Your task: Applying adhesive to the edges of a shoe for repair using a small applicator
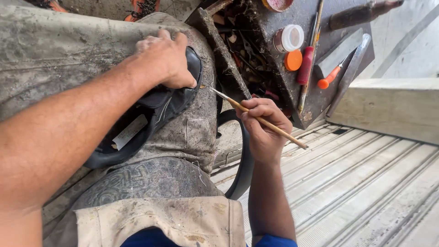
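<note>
left hand lies palm down on the toe end of a black shoe, fingers curled over its front edge and pressing it against the lap; the grip is closed on the shoe. the shoe rests on a dirty grey apron covering the knee, with its opening toward the body and a pale insole label visible inside. right hand, well apart from the left and lower to its right, is pinched shut on a thin wooden-handled brush. the brush is held pencil fashion, its tip pointing up-left and reaching the shoe's toe edge just beside the left thumb; whether the bristles touch the sole cannot be told. beyond the right hand sits a dark tool tray carrying a small open jar, an orange lid, a red-handled tool and an orange-handled tool. under the right forearm lies a ribbed pale floor. a curved black strip hangs between the knee and the right wrist.
</note>
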